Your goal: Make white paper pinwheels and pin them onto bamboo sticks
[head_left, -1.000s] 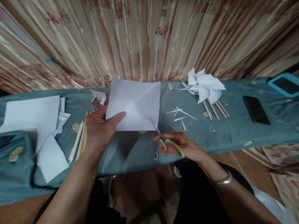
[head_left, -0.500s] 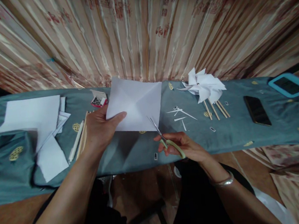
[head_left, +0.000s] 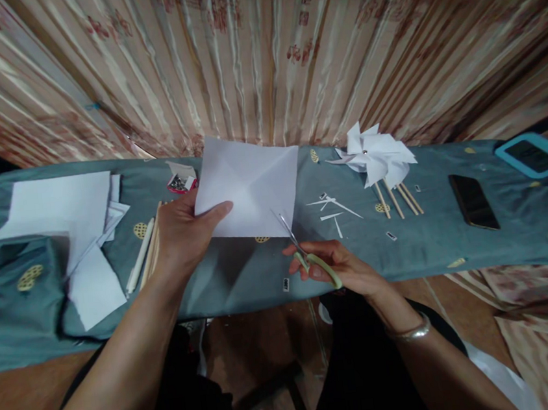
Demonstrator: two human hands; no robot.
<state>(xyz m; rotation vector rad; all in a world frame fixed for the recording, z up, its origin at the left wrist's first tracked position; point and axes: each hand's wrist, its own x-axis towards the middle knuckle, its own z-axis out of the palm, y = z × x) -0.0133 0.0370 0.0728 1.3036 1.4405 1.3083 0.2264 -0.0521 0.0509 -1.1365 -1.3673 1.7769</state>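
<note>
My left hand (head_left: 186,230) grips a square sheet of white paper (head_left: 252,181) by its left edge, thumb on top. Faint diagonal creases cross at the middle of the sheet. In my right hand (head_left: 334,264) is a pair of scissors (head_left: 317,266) with pale green handles, fingers through the loops. The scissor blades are slightly apart at the sheet's lower right corner. Thin white paper slivers (head_left: 331,207) lie on the cloth to the right of the sheet.
White paper pinwheels (head_left: 376,155) on wooden sticks lie at the right, beside a black phone (head_left: 474,201) and a blue-framed tablet (head_left: 536,154). Leftward are loose paper sheets (head_left: 63,201), a white pen (head_left: 141,258), more sticks, and a small box of metal pins (head_left: 182,177). A curtain (head_left: 249,57) hangs behind.
Almost nothing differs. The whole view has shifted very slightly, and both hands keep their hold on the paper and the scissors.
</note>
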